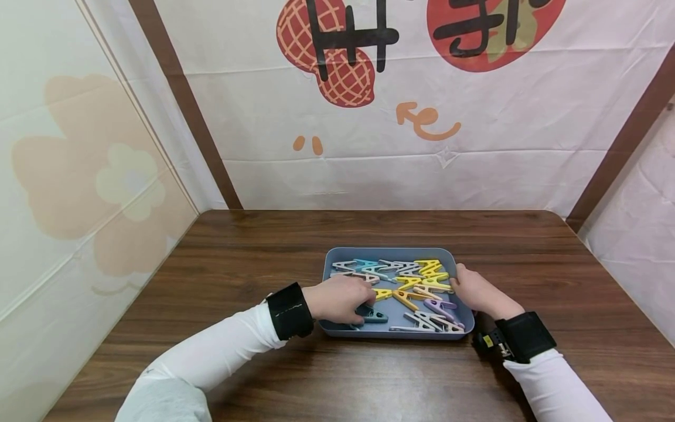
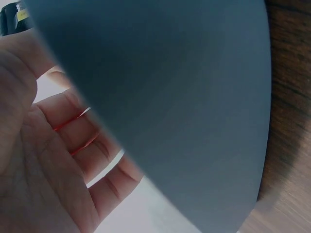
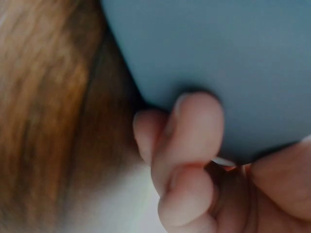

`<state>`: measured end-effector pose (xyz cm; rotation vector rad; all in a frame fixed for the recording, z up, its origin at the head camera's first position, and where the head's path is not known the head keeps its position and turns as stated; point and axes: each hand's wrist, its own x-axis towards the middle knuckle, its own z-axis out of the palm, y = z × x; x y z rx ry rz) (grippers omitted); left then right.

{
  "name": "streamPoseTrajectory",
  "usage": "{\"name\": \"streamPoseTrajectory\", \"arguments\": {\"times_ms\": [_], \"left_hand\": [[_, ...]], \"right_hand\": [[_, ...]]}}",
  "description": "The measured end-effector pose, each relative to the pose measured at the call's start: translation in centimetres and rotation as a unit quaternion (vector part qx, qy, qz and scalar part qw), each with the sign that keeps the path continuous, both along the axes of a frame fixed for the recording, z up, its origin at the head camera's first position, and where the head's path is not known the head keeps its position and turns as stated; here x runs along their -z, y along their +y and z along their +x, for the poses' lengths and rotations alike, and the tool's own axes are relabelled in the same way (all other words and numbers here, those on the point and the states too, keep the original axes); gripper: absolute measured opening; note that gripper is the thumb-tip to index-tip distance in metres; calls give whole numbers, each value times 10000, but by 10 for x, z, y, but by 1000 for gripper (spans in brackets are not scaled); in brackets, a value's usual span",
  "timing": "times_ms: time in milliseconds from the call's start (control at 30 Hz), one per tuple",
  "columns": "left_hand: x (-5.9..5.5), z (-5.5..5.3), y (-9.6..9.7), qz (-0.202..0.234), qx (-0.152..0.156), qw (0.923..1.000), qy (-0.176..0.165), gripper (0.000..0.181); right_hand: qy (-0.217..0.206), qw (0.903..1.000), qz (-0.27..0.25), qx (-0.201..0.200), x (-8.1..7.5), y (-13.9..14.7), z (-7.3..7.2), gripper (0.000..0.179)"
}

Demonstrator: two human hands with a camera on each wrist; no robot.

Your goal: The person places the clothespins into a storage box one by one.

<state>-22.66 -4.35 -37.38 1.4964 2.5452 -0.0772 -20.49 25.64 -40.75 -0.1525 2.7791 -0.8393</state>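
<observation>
A shallow blue-grey tray (image 1: 358, 333) holds many plastic clothespins. My left hand (image 1: 341, 299) reaches over its left part, fingers slightly bent and pointing down among the clothespins. A dark teal clothespin (image 1: 375, 316) lies right by the left thumb; a yellow clothespin (image 1: 383, 293) is close to the fingers. In the left wrist view, the tray's wall (image 2: 194, 107) hides the fingertips of that hand (image 2: 53, 145). My right hand (image 1: 482, 291) grips the tray's right side, and in the right wrist view its curled fingers (image 3: 199, 126) press against the outer wall.
Inside the tray, yellow clothespins (image 1: 432, 269) lie at the back right, purple ones (image 1: 440, 307) at the right, and white ones (image 1: 422, 322) in the front right corner. The tray stands on a brown wooden table (image 1: 263, 258), with a printed cloth (image 1: 337, 181) hanging behind.
</observation>
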Motion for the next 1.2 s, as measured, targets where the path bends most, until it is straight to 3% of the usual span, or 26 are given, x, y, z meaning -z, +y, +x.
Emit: {"name": "streamPoseTrajectory", "arguments": {"times_ms": [200, 333, 533, 633, 767, 967, 1100, 1200], "left_hand": [[-1, 2, -6, 62, 45, 10000, 29, 26], [-6, 2, -18, 488, -85, 9988, -28, 30], [-24, -2, -60, 1575, -772, 9845, -62, 30], [-32, -6, -85, 1778, -1304, 9754, 36, 31], [-35, -11, -117, 1625, -2009, 9660, -2, 42], [-30, -10, -150, 1048, -2822, 9523, -503, 67], [-23, -5, -155, 578, -3052, 9498, -368, 80], [-17, -2, -156, 298, -3091, 9504, -154, 77]], "right_hand": [[-6, 10000, 47, 8, -1, -1, 0, 36], [-21, 10000, 37, 22, -1, -2, 0, 38], [-39, 9999, 97, 67, -1, -3, -1, 38], [-16, 9998, 154, 87, -2, -3, -2, 38], [-6, 9997, 214, 96, -3, -2, -2, 37], [4, 9996, 278, 100, -3, -2, -1, 36], [-13, 9996, 268, 109, -2, -2, -1, 36], [-45, 9997, 221, 119, -1, -3, -1, 37]]}}
